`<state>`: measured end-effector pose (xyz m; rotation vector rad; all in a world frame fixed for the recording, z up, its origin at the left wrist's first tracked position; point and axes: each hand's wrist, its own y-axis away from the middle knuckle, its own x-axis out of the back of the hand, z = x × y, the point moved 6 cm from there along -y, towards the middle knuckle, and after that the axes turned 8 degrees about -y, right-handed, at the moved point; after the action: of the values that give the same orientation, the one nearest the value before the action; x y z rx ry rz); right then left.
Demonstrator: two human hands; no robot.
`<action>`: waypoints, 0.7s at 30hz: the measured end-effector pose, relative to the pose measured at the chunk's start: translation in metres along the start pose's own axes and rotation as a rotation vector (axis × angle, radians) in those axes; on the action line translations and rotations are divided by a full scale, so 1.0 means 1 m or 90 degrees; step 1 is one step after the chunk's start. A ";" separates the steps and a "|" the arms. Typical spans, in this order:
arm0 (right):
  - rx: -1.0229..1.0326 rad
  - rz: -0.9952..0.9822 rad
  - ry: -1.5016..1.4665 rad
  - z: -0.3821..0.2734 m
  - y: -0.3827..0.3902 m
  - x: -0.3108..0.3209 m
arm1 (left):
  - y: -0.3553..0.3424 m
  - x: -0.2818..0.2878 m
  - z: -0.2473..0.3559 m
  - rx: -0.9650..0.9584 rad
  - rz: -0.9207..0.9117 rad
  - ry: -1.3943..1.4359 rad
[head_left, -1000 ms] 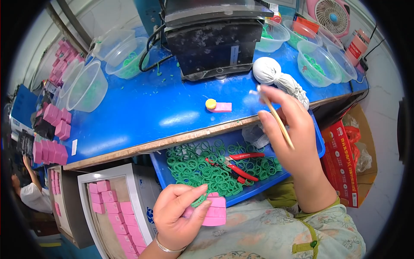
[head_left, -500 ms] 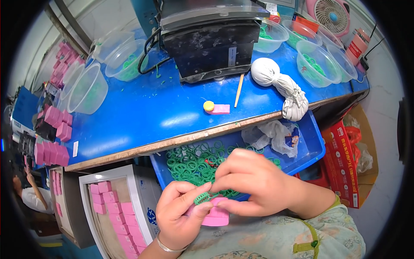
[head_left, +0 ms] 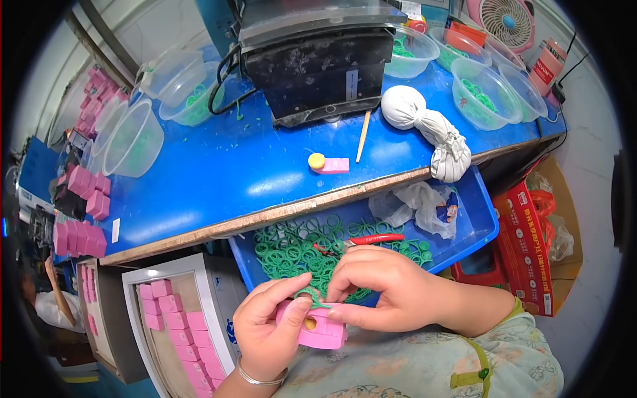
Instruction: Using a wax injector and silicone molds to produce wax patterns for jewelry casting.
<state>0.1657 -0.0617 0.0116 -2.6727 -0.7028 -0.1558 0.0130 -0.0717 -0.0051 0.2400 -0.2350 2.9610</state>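
Observation:
Near my lap, my left hand [head_left: 269,325] is closed around a pink rubber mould [head_left: 325,333], a small block with a round yellowish spot on its face. A green wax ring [head_left: 308,292] sits at the mould's top edge, against my left thumb and fingers. My right hand [head_left: 388,285] is closed, thumb and fingers pinching a thin green end of that ring beside the mould. Its fingertips are partly hidden. Just beyond both hands, many green rings [head_left: 285,255] lie heaped in a blue tray [head_left: 488,229], with red-handled cutters [head_left: 375,239] on top.
Beyond the tray stands a blue table [head_left: 219,179] with a black machine [head_left: 318,79], a white cloth bundle [head_left: 428,129], a wooden stick [head_left: 363,136] and clear plastic bowls [head_left: 142,142]. Pink moulds [head_left: 189,355] fill a case at left. Another person's arm [head_left: 60,295] shows at far left.
The pink mould has tilted so its face with the yellowish spot shows. My right hand has shifted slightly lower, uncovering the red-handled cutters. The green ring sits a little higher.

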 end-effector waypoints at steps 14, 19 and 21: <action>0.057 0.071 0.067 -0.007 0.001 0.001 | 0.002 0.000 0.006 -0.026 0.025 -0.118; 0.065 0.072 0.060 -0.006 0.001 0.000 | 0.001 0.002 0.005 -0.030 0.019 -0.162; 0.070 0.075 0.059 -0.006 0.001 0.000 | 0.002 0.003 0.005 -0.033 0.023 -0.166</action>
<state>0.1659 -0.0646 0.0171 -2.5740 -0.5095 -0.2020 0.0106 -0.0743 0.0002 0.6234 -0.3504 2.9487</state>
